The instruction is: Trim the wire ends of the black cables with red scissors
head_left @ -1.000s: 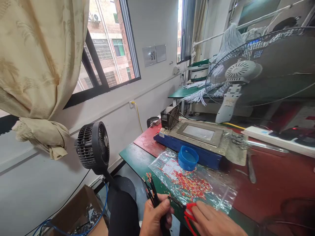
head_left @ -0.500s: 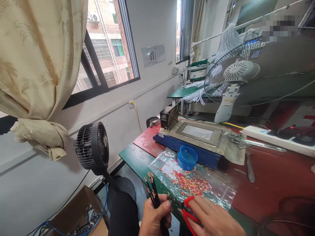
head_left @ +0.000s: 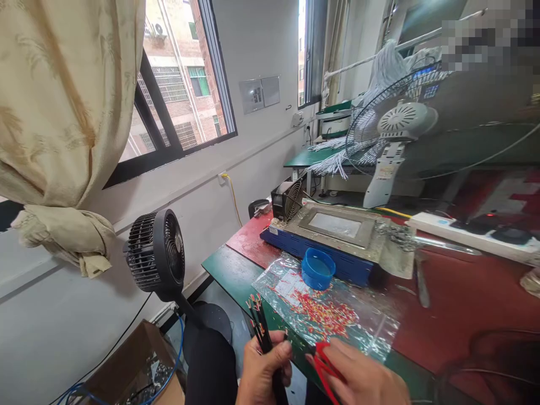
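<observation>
My left hand grips a bundle of thin black cables whose stripped red and orange tips point up, at the bottom centre of the head view. Just to its right, my right hand holds red-handled cutters with the jaws pointing toward the cables. Both hands hover at the near edge of the green bench. Just beyond them lies a clear plastic bag strewn with small red and yellow wire bits.
A blue cap sits in front of a blue-sided solder pot with a small fan. A black floor fan and a cardboard box stand left of the bench. A large desk fan and a white power strip are at the right.
The view has shifted slightly right and down. My right hand has drawn the red cutters a little closer to the cable bundle; my left hand keeps its grip.
</observation>
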Demonstrator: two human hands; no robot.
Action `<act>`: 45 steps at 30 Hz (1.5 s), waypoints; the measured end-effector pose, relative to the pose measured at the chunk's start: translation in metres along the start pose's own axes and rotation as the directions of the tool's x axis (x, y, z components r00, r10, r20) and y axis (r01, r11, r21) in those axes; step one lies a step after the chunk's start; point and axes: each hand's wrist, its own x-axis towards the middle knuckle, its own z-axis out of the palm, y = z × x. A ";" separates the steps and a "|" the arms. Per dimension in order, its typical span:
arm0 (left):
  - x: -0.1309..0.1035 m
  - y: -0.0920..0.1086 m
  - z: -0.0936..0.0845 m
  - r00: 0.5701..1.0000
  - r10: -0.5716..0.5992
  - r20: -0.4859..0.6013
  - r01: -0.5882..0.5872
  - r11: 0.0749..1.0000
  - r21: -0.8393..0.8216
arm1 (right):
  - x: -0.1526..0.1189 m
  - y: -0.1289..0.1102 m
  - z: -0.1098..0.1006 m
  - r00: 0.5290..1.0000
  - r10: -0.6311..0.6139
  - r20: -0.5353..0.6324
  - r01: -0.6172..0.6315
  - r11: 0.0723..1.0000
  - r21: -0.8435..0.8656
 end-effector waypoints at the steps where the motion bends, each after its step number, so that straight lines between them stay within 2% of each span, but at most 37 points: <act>1: -0.001 -0.001 0.000 1.000 -0.002 0.023 0.002 1.000 0.010 | 0.003 0.001 0.001 0.988 0.117 0.098 -0.131 0.980 0.148; 2: -0.001 -0.002 0.000 0.998 -0.008 0.055 0.006 1.000 0.029 | 0.006 0.001 0.002 0.950 0.228 0.214 -0.284 0.915 0.285; 4: -0.004 -0.005 0.001 0.991 -0.032 0.133 0.022 0.997 0.077 | 0.012 -0.001 0.003 0.824 0.369 0.429 -0.556 0.673 0.488; 6: -0.006 -0.008 0.002 0.978 -0.056 0.200 0.032 0.992 0.120 | 0.014 -0.005 0.001 0.730 0.394 0.558 -0.683 0.428 0.592; 7: -0.008 -0.009 0.003 0.973 -0.065 0.219 0.036 0.990 0.133 | 0.015 -0.008 -0.001 0.709 0.386 0.590 -0.704 0.350 0.618; 9: -0.010 -0.011 0.005 0.973 -0.069 0.219 0.041 0.991 0.131 | 0.015 -0.014 -0.006 0.700 0.356 0.619 -0.712 0.288 0.640; 15: -0.013 -0.008 0.009 0.979 -0.040 0.200 0.012 0.990 0.140 | 0.015 -0.020 -0.013 0.710 0.239 0.662 -0.703 0.300 0.645; 17: -0.013 -0.008 0.009 0.976 -0.026 0.214 -0.003 0.991 0.137 | 0.014 -0.022 -0.014 0.694 0.218 0.686 -0.719 0.263 0.644; 22: -0.014 -0.011 0.008 0.938 0.000 0.346 -0.006 1.000 0.015 | 0.014 -0.030 -0.019 0.593 0.247 0.766 -0.777 -0.075 0.625; 24: -0.012 -0.013 0.007 0.922 -0.006 0.387 0.011 1.000 -0.010 | 0.014 -0.033 -0.021 0.566 0.253 0.785 -0.778 -0.151 0.610; 28: -0.010 -0.015 0.004 0.897 -0.004 0.441 -0.002 1.000 0.013 | 0.014 -0.035 -0.021 0.496 0.283 0.821 -0.797 -0.227 0.560; 30: -0.009 -0.016 0.004 0.897 -0.001 0.441 -0.006 1.000 0.014 | 0.013 -0.034 -0.019 0.485 0.285 0.827 -0.793 -0.256 0.553; 36: -0.006 -0.019 0.004 0.900 -0.009 0.435 0.018 1.000 -0.016 | 0.007 -0.029 -0.009 0.517 0.227 0.825 -0.793 -0.235 0.562; 41: -0.002 -0.018 0.002 0.884 -0.002 0.468 -0.011 1.000 0.025 | 0.007 -0.027 -0.007 0.571 0.217 0.792 -0.774 -0.180 0.607; 43: -0.001 -0.018 0.001 0.877 -0.010 0.480 -0.011 0.999 0.040 | 0.008 -0.028 -0.008 0.572 0.215 0.792 -0.781 -0.154 0.606; 45: -0.001 -0.019 0.000 0.866 -0.007 0.500 -0.007 1.000 0.027 | 0.008 -0.029 -0.010 0.551 0.218 0.805 -0.796 -0.152 0.586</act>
